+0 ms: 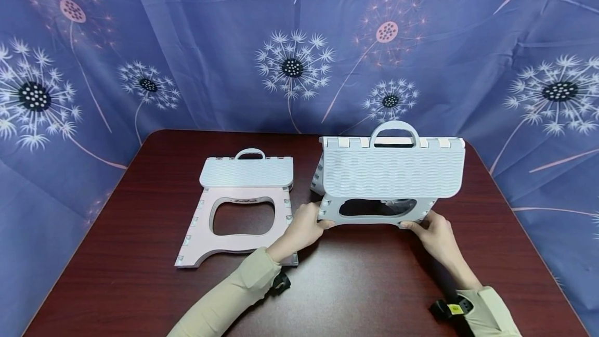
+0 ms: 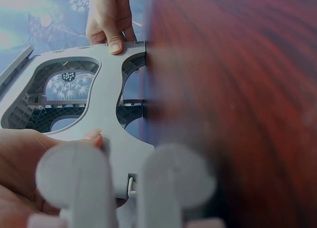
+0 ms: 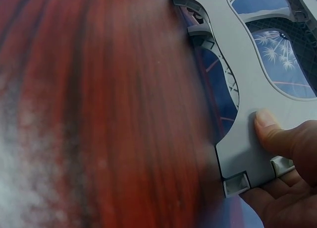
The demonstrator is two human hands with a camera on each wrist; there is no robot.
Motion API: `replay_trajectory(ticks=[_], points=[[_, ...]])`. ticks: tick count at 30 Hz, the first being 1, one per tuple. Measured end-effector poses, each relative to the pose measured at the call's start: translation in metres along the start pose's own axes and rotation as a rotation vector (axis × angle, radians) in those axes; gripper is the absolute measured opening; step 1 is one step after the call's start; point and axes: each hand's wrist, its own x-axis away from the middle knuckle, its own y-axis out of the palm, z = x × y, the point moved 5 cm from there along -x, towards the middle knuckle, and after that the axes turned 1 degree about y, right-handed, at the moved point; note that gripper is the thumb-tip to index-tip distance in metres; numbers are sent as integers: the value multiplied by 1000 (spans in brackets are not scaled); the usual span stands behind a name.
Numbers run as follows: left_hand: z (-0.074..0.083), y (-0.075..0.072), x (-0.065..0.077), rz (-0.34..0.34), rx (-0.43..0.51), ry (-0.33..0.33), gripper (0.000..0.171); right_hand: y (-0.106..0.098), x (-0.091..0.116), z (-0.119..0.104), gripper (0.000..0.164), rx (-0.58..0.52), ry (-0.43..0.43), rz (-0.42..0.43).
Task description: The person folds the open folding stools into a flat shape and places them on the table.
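Observation:
A pale grey folding step stool [image 1: 393, 168] with a carry handle [image 1: 395, 126] stands partly unfolded on the right of the table, its textured top tilted toward me. My left hand [image 1: 304, 225] grips the left end of its front leg panel [image 2: 106, 96], thumb on the outer face. At the opposite end my right hand [image 1: 437, 235] pinches the same panel, the thumb [image 3: 267, 126] pressed to its face and the fingers behind the edge. Left of my left hand lies a second folding stool [image 1: 247, 191], with a white top and pale pink leg panel.
The dark red wooden table [image 1: 355, 285] extends toward me in front of both stools. Behind its far edge hangs a blue curtain [image 1: 224, 40] with a dandelion print. My left forearm passes close over the lower right leg of the pink stool.

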Motion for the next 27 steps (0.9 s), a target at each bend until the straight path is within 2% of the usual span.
replay_trajectory(ticks=[27], points=[[-1,1,-1,25,41,19,16,1,-1,0,13,-10,32,-16]])
